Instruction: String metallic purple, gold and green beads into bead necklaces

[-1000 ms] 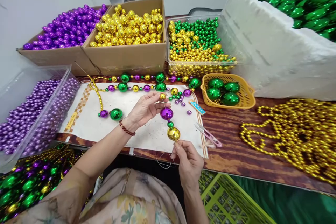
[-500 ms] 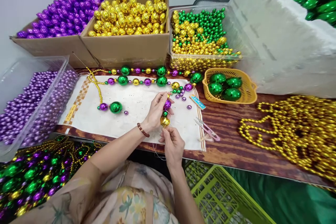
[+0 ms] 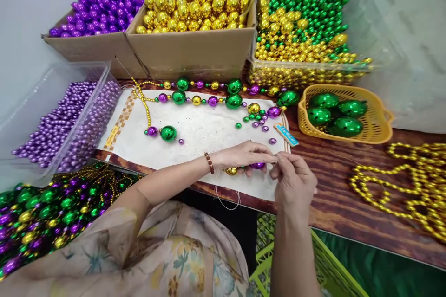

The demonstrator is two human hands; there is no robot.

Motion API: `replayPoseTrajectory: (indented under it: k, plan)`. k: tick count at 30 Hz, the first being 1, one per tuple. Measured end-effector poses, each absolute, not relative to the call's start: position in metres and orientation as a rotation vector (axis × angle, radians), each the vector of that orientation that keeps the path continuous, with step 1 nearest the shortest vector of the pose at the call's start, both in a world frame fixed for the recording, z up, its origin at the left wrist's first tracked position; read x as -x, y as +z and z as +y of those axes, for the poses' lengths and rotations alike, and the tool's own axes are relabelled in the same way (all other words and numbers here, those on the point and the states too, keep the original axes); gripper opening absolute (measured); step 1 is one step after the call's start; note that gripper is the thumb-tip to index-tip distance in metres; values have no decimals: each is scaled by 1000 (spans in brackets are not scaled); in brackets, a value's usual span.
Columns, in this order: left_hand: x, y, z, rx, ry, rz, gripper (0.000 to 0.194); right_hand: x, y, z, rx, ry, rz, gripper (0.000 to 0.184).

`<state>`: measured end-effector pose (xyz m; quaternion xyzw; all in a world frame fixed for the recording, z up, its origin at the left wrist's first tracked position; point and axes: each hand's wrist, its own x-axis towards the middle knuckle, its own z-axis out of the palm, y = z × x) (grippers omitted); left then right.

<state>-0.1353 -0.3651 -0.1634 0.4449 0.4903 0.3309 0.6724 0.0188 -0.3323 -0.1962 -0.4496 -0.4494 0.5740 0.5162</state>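
My left hand (image 3: 245, 155), a brown bead bracelet (image 3: 209, 163) on its wrist, is closed over a short string of beads. Below its fingers show a purple bead (image 3: 258, 165) and a gold bead (image 3: 231, 171). Pinched against its fingertips is my right hand (image 3: 294, 176); what those fingers hold is too small to make out. Loose white thread (image 3: 228, 204) hangs over the table edge under the gold bead. On the white cloth (image 3: 205, 137), a longer bead strand (image 3: 213, 100) lies along the back, with a large green bead (image 3: 168, 133) at left.
Loose small beads (image 3: 259, 125) and a blue label (image 3: 286, 134) lie by the right hand. Behind are a yellow basket (image 3: 374, 134) of green beads, cardboard boxes (image 3: 191, 53) and a clear bin (image 3: 299, 62). Gold chains (image 3: 414, 185) lie right; a purple-bead tub (image 3: 99, 72) stands left.
The view has shifted. My right hand has moved from the gold bead at the string's lower end to my left fingertips. The string, upright before, now lies sideways under my left hand.
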Motion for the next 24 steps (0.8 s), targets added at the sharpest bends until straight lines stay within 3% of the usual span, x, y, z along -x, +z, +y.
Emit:
replayPoseTrajectory:
  k: [4,11,19,24]
  plan:
    - [148,-165,-361,-992,644,1059,30,-32,-194,-315,1129,1211,-785,18]
    - [161,-165,-356,-945,629,971,32,-21,-199,-330,1020,1640,-914,32]
    - [162,-151,-360,-1081,561,1019,29,-28,-198,-325,965,1492,-706,17]
    - [174,-140,-364,-1270,552,1035,28,-34,-183,-331,918,1479,-913,26]
